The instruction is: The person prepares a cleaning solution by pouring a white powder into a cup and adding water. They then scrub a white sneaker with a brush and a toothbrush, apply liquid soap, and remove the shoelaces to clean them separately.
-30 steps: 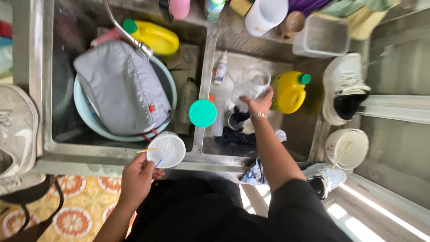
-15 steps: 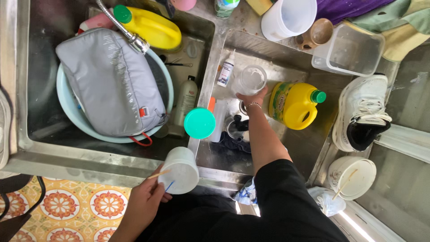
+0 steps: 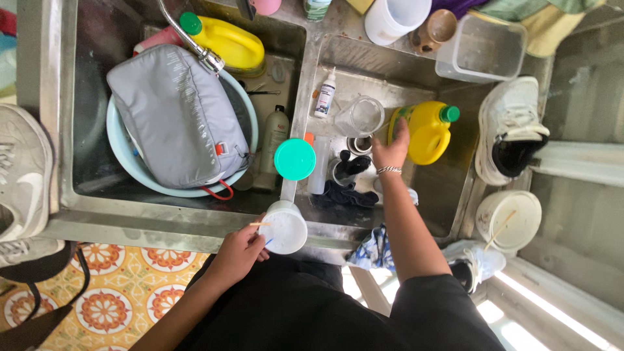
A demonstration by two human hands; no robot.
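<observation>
Two hands at the sink divider: left hand closed around a white cup at its near end; right hand, fingers spread, on a yellow jug right of it. A firm grip on the handle seems advisable; clear jar just beside.

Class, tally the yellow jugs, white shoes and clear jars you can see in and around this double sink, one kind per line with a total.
Yellow jugs: 2
White shoes: 3
Clear jars: 1
Total: 6
</observation>
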